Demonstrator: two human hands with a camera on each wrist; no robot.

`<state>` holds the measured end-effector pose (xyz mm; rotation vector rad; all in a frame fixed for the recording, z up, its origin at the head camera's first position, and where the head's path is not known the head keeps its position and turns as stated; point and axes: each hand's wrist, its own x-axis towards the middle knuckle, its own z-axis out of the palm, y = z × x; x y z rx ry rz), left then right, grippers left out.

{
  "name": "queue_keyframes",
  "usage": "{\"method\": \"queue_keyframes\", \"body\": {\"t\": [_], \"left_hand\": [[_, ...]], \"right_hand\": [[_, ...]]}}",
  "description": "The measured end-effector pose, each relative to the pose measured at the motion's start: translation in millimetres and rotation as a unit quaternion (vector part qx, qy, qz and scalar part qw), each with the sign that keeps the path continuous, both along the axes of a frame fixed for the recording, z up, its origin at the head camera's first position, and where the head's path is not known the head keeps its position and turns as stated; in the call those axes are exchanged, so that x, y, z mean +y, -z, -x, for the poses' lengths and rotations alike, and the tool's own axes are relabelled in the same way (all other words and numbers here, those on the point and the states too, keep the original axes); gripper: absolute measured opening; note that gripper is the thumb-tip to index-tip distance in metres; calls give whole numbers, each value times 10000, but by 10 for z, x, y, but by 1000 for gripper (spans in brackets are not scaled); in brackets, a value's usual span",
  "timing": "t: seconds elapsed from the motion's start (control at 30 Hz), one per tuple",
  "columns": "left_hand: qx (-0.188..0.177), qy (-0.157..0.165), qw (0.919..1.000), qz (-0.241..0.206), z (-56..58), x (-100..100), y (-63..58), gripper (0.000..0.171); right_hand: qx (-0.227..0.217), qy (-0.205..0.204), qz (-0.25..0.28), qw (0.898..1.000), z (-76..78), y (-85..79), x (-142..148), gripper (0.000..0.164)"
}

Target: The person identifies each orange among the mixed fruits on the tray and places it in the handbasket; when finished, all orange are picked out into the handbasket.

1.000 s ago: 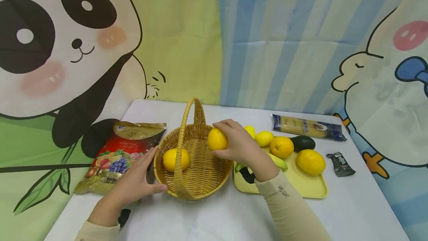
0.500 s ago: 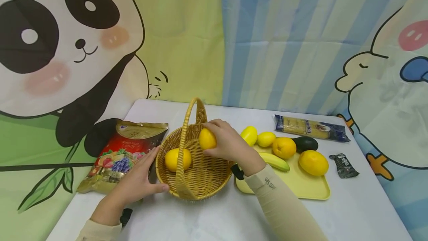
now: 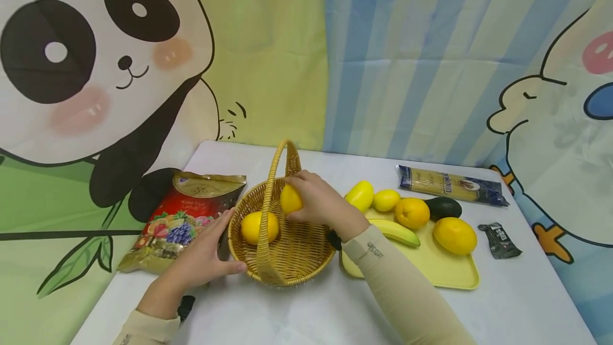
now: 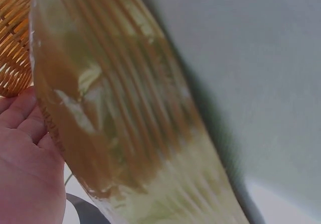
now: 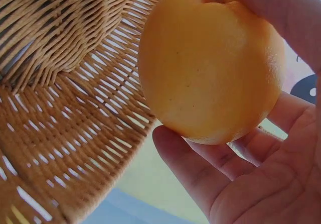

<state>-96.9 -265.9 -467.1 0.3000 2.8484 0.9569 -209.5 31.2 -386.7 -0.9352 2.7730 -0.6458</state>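
My right hand grips an orange between thumb and fingers, inside the wicker basket behind its arched handle. In the head view that orange shows partly beyond the fingers. Another yellow-orange fruit lies in the basket's left side, with the handle crossing in front of it. My left hand rests with fairly straight fingers along the basket's left outer wall, its thumb at the front rim. In the left wrist view the left hand shows beside the basket's weave.
A red and gold candy bag lies left of the basket. To the right, a yellow tray bears a banana, an orange, lemons and other produce. Behind it lies a spaghetti pack; a small dark packet is farther right.
My right hand has carried the orange leftward and farther into the basket, from near its right rim. The left hand stays at the basket's side. The head view has shifted slightly.
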Motion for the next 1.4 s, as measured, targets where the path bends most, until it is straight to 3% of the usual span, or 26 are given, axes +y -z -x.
{"method": "queue_keyframes", "body": {"t": [0.33,0.77,1.1,1.4], "left_hand": [[-39,10,10000,-7,23,-11,20,127],[-141,-87,9998,-71,-31,10,6,127],[-71,-9,9998,-182,-10,1,18,126],[-120,-73,9998,-152,-12,7,17,127]], "right_hand": [[-118,-100,-275,9995,104,53,-138,84],[-296,-399,-509,9975,183,214,-251,82],[-67,-569,-601,9965,196,351,-311,78],[23,-571,-622,9964,190,361,-320,79]]}}
